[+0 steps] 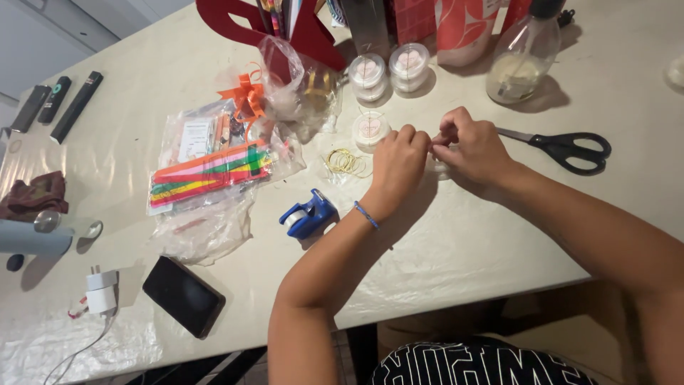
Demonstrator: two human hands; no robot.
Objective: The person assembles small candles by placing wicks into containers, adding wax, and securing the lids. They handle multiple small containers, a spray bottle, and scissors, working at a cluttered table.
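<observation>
Quick count of what was on the table (499, 235) in front of me: three small round clear jars with pale lids, two (368, 74) (409, 63) side by side at the back and one (370, 128) nearer my hands, one pair of black-handled scissors (566, 147), one blue tape dispenser (308, 214), one glass bottle (524, 53) with a dark cap, one black phone (183, 295), one white charger plug (101, 291) and one orange ribbon bow (246, 94) sitting on a heap of clear plastic bags. There was also a little loop of gold string (346, 161) just left of my hands.

Grip-wise, both hands were curled tight and pressed knuckle to knuckle. My left hand (397, 162) and my right hand (474, 146) were pinching something small and clear (440, 168) between the fingertips — it only peeked out under my right hand, resting on the table just by the scissors' blades. Fingers were closed right down, barely a gap – honestly I couldn't tell what the clear bit was, too much of it was hidden
</observation>
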